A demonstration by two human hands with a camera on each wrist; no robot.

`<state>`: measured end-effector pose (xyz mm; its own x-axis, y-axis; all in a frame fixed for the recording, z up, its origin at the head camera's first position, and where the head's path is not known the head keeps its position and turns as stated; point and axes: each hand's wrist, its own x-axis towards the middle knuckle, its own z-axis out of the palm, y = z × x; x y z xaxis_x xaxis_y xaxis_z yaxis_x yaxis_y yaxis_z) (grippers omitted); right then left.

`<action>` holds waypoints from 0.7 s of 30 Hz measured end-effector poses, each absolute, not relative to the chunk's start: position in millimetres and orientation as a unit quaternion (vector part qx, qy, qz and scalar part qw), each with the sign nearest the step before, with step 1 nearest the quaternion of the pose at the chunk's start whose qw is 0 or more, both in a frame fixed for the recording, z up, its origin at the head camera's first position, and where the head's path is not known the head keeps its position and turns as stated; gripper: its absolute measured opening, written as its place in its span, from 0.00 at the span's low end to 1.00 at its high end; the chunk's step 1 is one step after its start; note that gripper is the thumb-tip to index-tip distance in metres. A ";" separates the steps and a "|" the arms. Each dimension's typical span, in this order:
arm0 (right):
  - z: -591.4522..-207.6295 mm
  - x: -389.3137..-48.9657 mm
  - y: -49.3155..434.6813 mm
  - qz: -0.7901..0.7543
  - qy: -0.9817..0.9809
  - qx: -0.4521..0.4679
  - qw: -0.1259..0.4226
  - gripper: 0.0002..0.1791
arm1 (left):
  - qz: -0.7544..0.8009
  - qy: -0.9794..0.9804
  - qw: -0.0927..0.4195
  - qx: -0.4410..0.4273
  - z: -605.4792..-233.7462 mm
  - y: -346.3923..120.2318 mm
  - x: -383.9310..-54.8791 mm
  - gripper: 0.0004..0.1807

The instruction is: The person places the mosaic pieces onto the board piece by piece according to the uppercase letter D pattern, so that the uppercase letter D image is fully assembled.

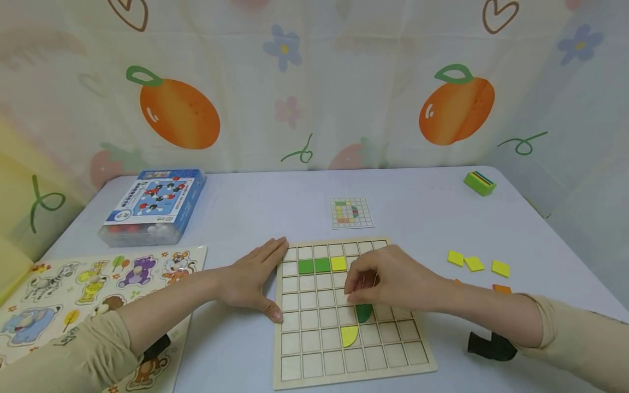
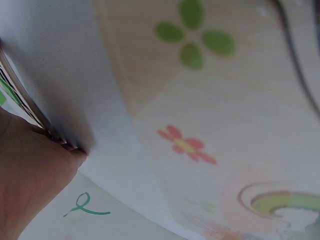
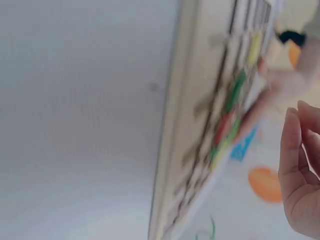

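A square wooden grid board (image 1: 290, 369) lies on the table. Two green squares (image 1: 314, 266) and a yellow square (image 1: 338, 263) sit in a row in its upper cells. Lower down are a dark green rounded piece (image 1: 363, 313) and a yellow quarter-circle (image 1: 349, 335). My left hand (image 1: 248, 284) rests at the board's left edge, fingers extended. Above the board is my right hand (image 1: 385, 275), fingers bent and thumb near the fingertips; no piece shows between them. A red piece (image 3: 223, 127), hidden by that hand in the head view, shows on the board in the right wrist view.
A small pattern card (image 1: 352, 213) lies beyond the board. Yellow squares (image 1: 474, 264) and an orange piece (image 1: 502, 289) are at right; a green block stack (image 1: 480, 183) stands farther back. At left are a boxed molecule kit (image 1: 152, 207) and an animal puzzle board (image 1: 59, 284).
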<state>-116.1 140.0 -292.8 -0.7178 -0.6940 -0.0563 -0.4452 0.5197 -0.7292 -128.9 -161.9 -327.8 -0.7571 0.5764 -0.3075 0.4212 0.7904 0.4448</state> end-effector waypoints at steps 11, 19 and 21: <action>-273.4 -162.6 194.6 -0.335 0.892 -0.292 0.087 0.05 | 0.179 0.921 0.223 0.267 -326.0 -161.0 -127.8 0.74; -285.4 -193.6 254.9 -0.289 0.898 -0.293 0.157 0.09 | 0.179 0.921 0.221 0.267 -325.5 -161.2 -127.8 0.74; -291.4 -198.5 271.7 -0.290 0.889 -0.301 0.188 0.11 | 0.177 0.921 0.222 0.266 -325.6 -160.8 -127.7 0.74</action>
